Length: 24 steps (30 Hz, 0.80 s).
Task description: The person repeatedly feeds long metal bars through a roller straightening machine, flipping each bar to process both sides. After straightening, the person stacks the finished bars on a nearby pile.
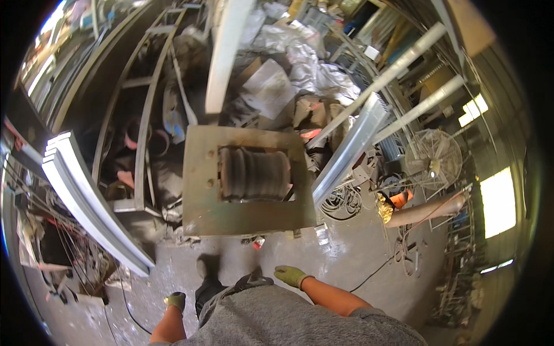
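Both my hands wear olive-green work gloves and hang beside my body, apart from any machine or material. My right hand is at the front of my waist, its fingers stretched to the left with nothing seen in them. Lower and to the left, my left hand hangs near my leg; its fingers are mostly hidden. Ahead of me stands a machine with a square, worn greenish metal top plate. In the plate's opening sits a dark grooved roller, which looks blurred.
Stacked pale metal profiles lean at left, beside a ladder-like steel frame. A shiny metal length slants at right. Coiled cable, a caged fan and a cylinder stand beyond. Silvery sheeting lies behind the machine.
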Available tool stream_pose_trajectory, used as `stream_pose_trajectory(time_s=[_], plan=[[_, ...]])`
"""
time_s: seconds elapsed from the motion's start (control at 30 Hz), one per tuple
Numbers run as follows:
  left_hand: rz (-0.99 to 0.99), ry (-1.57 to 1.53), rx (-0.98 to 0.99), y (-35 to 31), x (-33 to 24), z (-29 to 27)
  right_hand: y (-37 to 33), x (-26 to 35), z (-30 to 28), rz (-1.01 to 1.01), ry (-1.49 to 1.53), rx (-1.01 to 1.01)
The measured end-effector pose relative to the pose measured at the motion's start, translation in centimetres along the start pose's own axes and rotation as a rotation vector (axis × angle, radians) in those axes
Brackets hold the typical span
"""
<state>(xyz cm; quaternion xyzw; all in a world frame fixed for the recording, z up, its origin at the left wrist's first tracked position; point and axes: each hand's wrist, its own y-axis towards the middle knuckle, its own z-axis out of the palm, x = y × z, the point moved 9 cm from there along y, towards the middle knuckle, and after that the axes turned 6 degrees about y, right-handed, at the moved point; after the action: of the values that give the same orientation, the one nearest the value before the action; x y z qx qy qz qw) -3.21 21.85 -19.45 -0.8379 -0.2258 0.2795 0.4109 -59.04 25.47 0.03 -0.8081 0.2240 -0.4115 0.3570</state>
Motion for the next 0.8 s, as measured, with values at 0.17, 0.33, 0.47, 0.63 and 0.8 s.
stream_pose_trajectory(time_s=[0.17,0.33,0.47,0.63,0.8], plan=[[0.178,-0.048,-0.069,-1.0,-7.4,1.6,0.0,-11.6,0.1,-0.032,-0.065,-0.017],[0.247,0.279,-0.129,-4.1,-12.1,2.9,1.0,-27.8,2.3,-0.12,-0.548,0.143],[0.211,0.383,-0.037,-4.1,-14.2,3.7,-0.9,-39.4,0.4,0.257,-0.281,0.061],[0.222,0.47,0.069,-1.7,-16.7,4.3,-3.1,-39.7,-6.3,0.528,0.005,-0.192],[0.346,0.382,0.015,0.7,-20.8,4.5,-3.3,-30.1,-18.1,0.409,0.258,-0.562]])
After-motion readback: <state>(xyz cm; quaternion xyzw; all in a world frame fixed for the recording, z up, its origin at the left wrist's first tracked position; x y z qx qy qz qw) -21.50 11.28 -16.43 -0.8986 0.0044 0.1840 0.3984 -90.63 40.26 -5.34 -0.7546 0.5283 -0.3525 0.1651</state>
